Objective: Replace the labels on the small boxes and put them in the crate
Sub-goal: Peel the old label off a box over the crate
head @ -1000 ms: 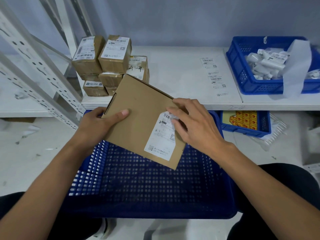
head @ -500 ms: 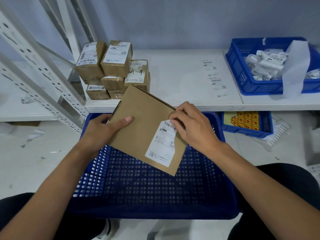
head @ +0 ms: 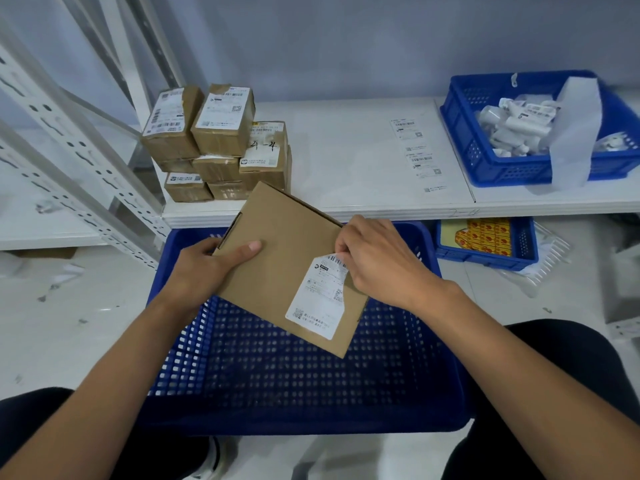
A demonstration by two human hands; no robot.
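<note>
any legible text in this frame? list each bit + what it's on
"-4", preceded by "4" or "21" (unclear): handwritten on one stacked box.
Label on the held box: barcode and QR codes visible, print too small to read.
Labels on the other stacked boxes: blurred.
Label strip on the shelf: too small.
Faint scrawl on the shelf's front edge: illegible.

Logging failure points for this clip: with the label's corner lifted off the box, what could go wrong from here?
1. The right hand pinches only the top corner of the label; a quick pull could tear it, leaving scraps on the box.
2. The left hand grips just one edge of the box, tilted above the crate; the pull might twist it loose.
</note>
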